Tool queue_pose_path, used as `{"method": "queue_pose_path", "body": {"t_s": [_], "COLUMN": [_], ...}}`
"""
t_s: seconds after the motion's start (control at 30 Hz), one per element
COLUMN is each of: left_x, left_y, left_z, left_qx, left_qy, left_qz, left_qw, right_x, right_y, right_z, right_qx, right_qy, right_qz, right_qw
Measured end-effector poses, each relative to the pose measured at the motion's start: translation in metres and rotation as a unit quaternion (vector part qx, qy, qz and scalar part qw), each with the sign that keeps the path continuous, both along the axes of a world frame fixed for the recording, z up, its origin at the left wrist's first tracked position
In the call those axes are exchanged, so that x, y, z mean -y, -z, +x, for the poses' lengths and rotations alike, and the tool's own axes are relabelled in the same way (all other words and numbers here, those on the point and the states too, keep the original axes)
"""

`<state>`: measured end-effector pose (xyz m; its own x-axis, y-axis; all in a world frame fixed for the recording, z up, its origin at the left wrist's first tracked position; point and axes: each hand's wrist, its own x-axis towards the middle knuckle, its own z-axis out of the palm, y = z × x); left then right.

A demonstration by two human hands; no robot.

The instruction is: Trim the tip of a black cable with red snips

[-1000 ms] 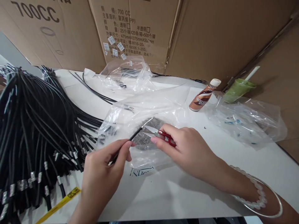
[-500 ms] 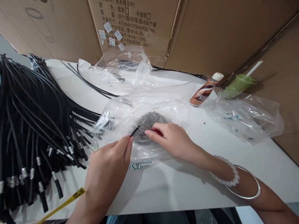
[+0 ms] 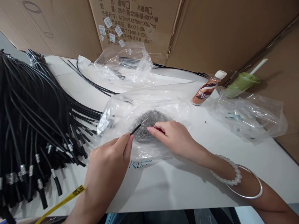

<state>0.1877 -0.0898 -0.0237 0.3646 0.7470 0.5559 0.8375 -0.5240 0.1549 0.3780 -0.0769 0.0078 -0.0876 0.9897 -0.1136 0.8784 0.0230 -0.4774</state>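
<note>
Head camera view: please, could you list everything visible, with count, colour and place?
Held cable: one, black, in left hand
Snips: one, red, in right hand
Wire scraps: too many to count, grey, centre
Cables: many, black, left and back
Strip: one, yellow, lower left
Plastic bags: three, clear, centre, back, right
Stickers: several, white, mostly on cardboard
Bottle: one, orange-brown, white cap, right
Cup: one, green, far right
Straw: one, white, in cup
Cardboard boxes: several, brown, behind
Table: one, white, underneath
Beaded bracelet: one, whitish, right wrist
Bangle: one, silver, right forearm
Hands: two, bare, centre
</note>
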Motion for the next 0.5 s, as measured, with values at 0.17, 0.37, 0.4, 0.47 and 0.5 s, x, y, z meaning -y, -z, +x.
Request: {"method": "queue_pose_path", "body": {"t_s": [0.17, 0.37, 0.4, 0.47, 0.5], "left_x": [-0.004, 0.005, 0.008, 0.014, 0.016], "left_y": [-0.004, -0.019, -0.023, -0.029, -0.032], "left_z": [0.001, 0.003, 0.003, 0.003, 0.002], "left_qx": [0.076, 0.346, 0.379, 0.435, 0.457], "left_qy": [-0.004, 0.032, 0.035, 0.042, 0.045], "left_qz": [-0.080, -0.308, -0.327, -0.360, -0.378], "left_qw": [0.994, 0.886, 0.865, 0.824, 0.804], "right_x": [-0.002, 0.002, 0.004, 0.010, 0.014], "right_y": [-0.006, -0.015, -0.016, -0.019, -0.020], "right_z": [0.010, 0.017, 0.016, 0.014, 0.012], "right_qx": [0.024, -0.117, -0.165, -0.261, -0.301], "right_qy": [0.053, 0.061, 0.053, 0.026, 0.007], "right_qz": [0.069, 0.156, 0.166, 0.182, 0.191], "right_qw": [0.996, 0.979, 0.971, 0.948, 0.934]}}
